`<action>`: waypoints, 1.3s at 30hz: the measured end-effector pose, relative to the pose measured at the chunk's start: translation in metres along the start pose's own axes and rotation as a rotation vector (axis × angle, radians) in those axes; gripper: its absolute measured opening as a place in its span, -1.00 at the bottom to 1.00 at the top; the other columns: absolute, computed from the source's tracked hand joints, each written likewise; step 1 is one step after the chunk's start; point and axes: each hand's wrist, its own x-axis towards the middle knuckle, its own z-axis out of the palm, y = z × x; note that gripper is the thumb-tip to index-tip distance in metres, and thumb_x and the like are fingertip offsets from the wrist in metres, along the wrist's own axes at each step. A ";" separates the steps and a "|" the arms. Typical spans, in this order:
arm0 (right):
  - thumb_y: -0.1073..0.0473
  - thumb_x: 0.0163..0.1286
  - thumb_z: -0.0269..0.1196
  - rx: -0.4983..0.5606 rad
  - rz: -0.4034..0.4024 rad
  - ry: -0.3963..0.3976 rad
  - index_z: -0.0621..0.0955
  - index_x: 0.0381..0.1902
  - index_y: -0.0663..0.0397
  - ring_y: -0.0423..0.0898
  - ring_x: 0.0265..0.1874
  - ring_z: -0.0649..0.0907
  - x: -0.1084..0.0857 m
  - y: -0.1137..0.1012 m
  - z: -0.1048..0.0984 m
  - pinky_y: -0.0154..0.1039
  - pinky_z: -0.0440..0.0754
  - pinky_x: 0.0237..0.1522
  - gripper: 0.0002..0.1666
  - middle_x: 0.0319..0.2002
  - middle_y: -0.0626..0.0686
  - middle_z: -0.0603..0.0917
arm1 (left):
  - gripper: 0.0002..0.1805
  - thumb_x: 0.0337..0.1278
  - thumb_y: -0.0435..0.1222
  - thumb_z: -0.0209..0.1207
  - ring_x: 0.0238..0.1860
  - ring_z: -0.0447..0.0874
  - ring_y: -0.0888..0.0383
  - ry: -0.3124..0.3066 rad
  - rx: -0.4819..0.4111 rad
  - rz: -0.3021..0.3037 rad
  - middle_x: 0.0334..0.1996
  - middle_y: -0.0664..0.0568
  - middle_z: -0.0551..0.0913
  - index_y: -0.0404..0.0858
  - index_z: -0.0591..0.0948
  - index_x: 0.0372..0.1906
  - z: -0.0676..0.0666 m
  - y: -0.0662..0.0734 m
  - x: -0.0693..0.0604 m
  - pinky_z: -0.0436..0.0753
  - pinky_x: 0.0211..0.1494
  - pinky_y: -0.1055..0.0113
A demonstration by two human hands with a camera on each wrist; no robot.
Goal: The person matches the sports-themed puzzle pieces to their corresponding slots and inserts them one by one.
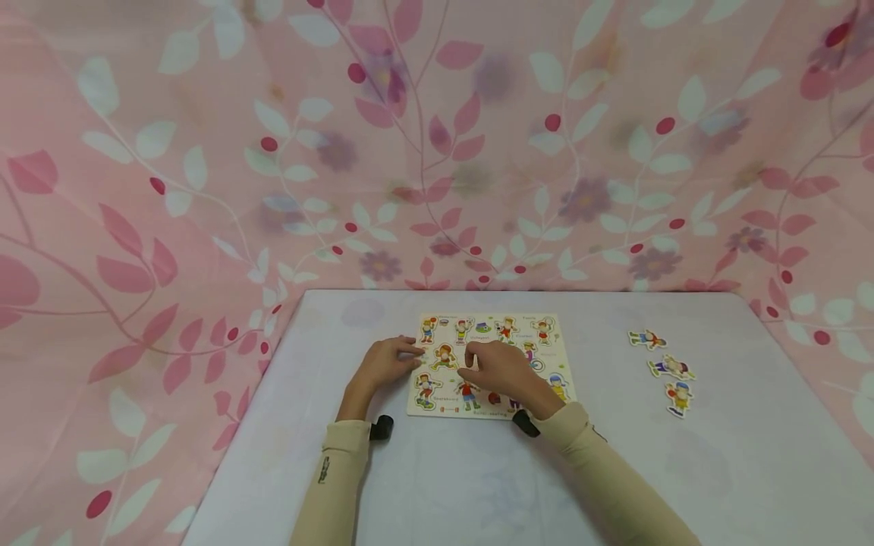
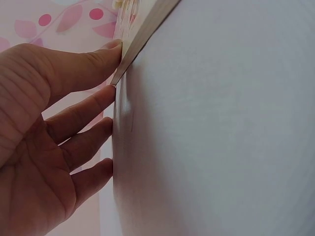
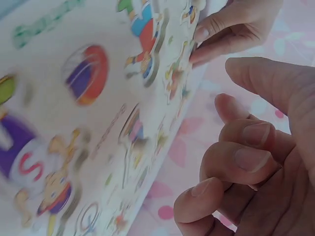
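Note:
A wooden picture puzzle board [image 1: 447,383] with figures of children doing sports lies on the table. At its left edge my left hand [image 1: 382,365] rests; in the left wrist view the thumb [image 2: 101,61] touches the board's side and the other fingertips lie along the table. Over the middle of the board, my right hand [image 1: 505,370] hovers with loosely bent fingers. Nothing shows between its thumb [image 3: 261,76] and fingers in the right wrist view. It hides part of the board. A running-child piece [image 1: 444,356] sits left of this hand.
To the right of the board lie three loose puzzle pieces: an upper one [image 1: 647,339], a middle one [image 1: 671,368] and a lower one [image 1: 679,397]. A white cloth covers the table [image 1: 437,485]. Behind it hangs a pink floral curtain [image 1: 410,189].

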 end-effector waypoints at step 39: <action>-0.05 0.31 0.34 0.010 0.274 0.089 0.58 -0.27 -0.05 -0.11 -0.63 0.40 -0.083 0.097 -0.045 -0.24 0.30 -0.62 -0.76 -0.57 -0.07 0.46 | -0.77 0.09 -0.23 0.39 0.32 0.43 -0.09 0.017 0.014 0.027 0.15 -0.03 0.64 -0.12 0.79 -0.11 0.001 -0.001 -0.001 0.33 0.38 -0.04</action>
